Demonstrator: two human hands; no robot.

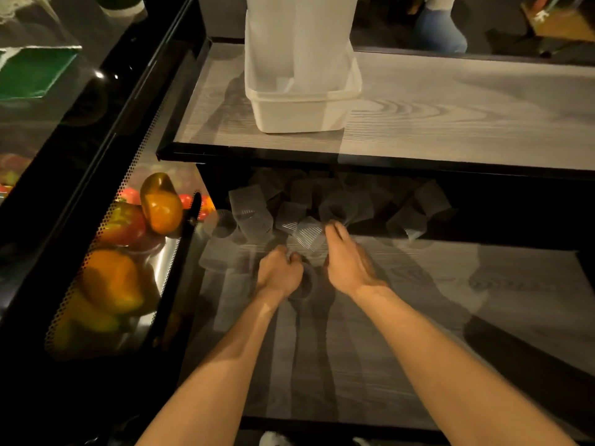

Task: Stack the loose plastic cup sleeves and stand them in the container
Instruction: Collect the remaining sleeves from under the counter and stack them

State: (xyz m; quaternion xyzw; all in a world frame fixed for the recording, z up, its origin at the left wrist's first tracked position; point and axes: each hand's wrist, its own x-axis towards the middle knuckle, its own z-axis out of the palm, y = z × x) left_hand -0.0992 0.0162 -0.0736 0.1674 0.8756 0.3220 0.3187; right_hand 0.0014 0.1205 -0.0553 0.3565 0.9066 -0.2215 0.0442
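Observation:
Several loose clear plastic cups lie scattered on the lower wooden shelf, under the edge of the upper shelf. My left hand grips a short stack of cups lying on its side. My right hand reaches forward beside it, its fingertips at a ribbed cup in the pile; whether they pinch it I cannot tell. A white plastic container stands on the upper shelf, with tall white sleeves standing in it.
A glass display case at the left holds orange and red peppers. A black frame edge separates it from the shelves. More cups lie in shadow at the back right. A person's foot shows at the top.

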